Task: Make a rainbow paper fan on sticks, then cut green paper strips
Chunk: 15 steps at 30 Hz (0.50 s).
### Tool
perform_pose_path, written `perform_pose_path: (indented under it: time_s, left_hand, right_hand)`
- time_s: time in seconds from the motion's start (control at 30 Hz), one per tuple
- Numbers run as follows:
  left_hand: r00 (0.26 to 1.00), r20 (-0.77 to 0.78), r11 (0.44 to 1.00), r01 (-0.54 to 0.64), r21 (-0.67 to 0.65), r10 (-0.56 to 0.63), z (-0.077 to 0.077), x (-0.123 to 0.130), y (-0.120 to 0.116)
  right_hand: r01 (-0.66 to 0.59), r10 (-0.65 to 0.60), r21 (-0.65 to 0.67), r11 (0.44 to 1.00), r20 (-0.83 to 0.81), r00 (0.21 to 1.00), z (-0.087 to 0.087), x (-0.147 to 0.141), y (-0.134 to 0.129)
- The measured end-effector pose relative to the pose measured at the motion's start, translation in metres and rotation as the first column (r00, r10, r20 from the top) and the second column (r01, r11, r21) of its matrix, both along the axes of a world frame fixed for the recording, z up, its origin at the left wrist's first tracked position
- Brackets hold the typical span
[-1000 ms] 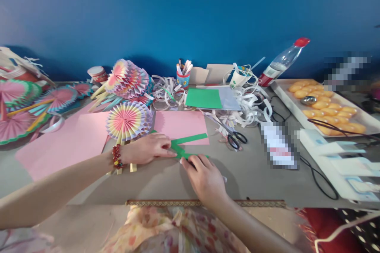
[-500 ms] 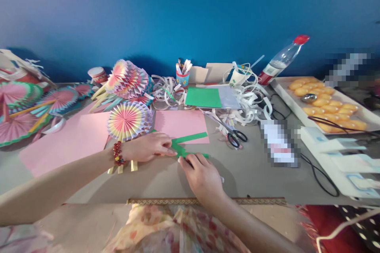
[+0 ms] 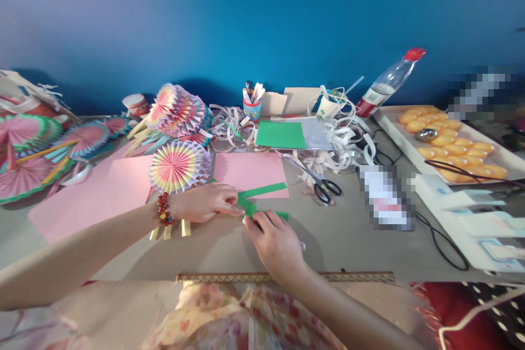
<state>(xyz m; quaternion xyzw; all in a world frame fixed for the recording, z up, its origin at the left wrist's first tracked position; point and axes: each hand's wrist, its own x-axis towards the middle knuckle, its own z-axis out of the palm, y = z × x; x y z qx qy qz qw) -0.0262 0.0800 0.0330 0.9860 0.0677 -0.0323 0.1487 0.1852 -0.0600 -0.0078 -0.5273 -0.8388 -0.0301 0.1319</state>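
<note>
Green paper strips [image 3: 262, 190] lie crossed on the table in front of me. My left hand [image 3: 209, 201], with a red bead bracelet at the wrist, presses its thumb and index finger together on the left part of the strips. My right hand [image 3: 276, 243] is curled over the lower strip, close to the left fingertips. From that grip a slim white stick-like thing [image 3: 302, 246] pokes out by the palm; its middle is hidden. Just beyond my left forearm sits a folded paper rosette [image 3: 179, 167] in pink, yellow and lilac, with pale yellow strips showing below the wrist.
Pink paper sheets [image 3: 98, 191] lie at left and centre. Scissors [image 3: 322, 183] rest to the right, near tangled white paper strips [image 3: 348, 147]. Behind are green paper [image 3: 281, 134], a pen cup [image 3: 251, 110] and a tilted bottle [image 3: 388, 85]. A tray of yellow-orange pieces [image 3: 389, 126] stands at right.
My right hand has shifted slightly left, toward the left fingertips. My left hand and the strips stay almost where they were.
</note>
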Motion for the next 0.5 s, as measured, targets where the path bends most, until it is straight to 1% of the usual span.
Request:
perform_pose_path:
  time_s: [0.17, 0.3, 0.37, 0.43, 0.5]
  left_hand:
    - [1.0, -0.013, 1.0, -0.001, 0.016, 0.002, 0.0, 0.001, 0.0]
    - [1.0, -0.001, 1.0, -0.029, -0.007, 0.029, 0.0, 0.0, -0.003]
    - [0.997, 0.017, 0.997, -0.072, -0.015, 0.072, -0.001, 0.0, -0.007]
    - [0.988, 0.051, 0.989, -0.145, -0.002, 0.145, -0.003, 0.001, -0.013]
    - [0.973, 0.08, 0.975, -0.218, 0.041, 0.214, -0.007, 0.005, -0.019]
  right_hand:
    - [-0.018, 0.018, -0.004, 1.0, -0.021, 1.0, -0.001, -0.011, 0.002]
    - [-0.071, 0.07, -0.004, 0.997, -0.082, 0.994, 0.005, -0.018, -0.003]
    - [-0.122, 0.118, -0.026, 0.992, -0.124, 0.985, 0.01, -0.014, -0.011]
    - [-0.174, 0.163, -0.053, 0.983, -0.171, 0.972, 0.012, -0.003, -0.021]
    - [-0.18, 0.158, -0.087, 0.98, -0.211, 0.965, 0.013, 0.012, -0.032]
